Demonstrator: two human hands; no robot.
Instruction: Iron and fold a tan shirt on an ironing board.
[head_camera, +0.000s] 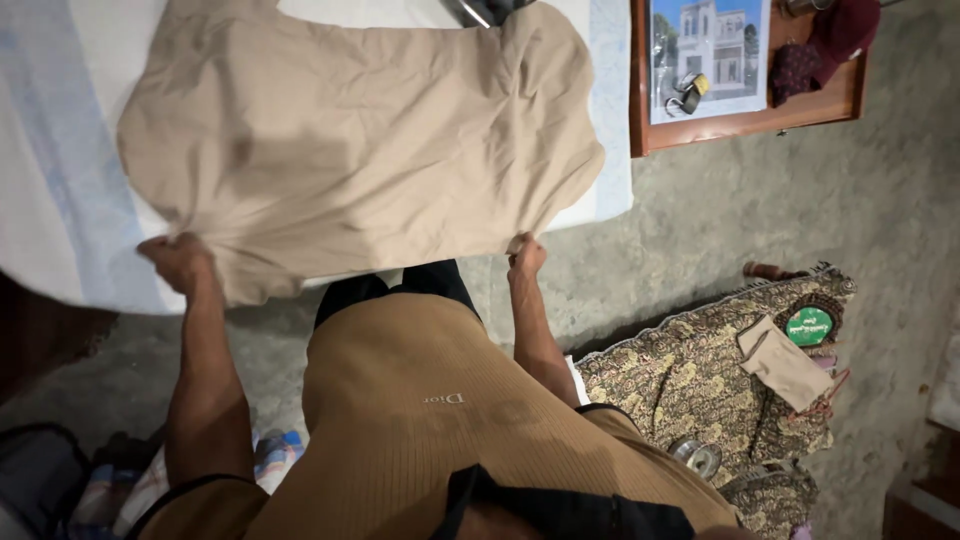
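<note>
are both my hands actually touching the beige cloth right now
Touching. The head view shows the left hand and the right hand each gripping the near edge of the beige cloth, the fabric bunching at the fingers.

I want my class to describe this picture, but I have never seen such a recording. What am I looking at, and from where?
One camera, worn on a person's head, looks down at their own body and arms. No machine is here. The left hand and right hand each pinch the near edge of a beige cloth, which spreads over a white-covered table. To the right, a wooden tray holds a picture, and a patterned rug lies on the concrete floor.
</note>
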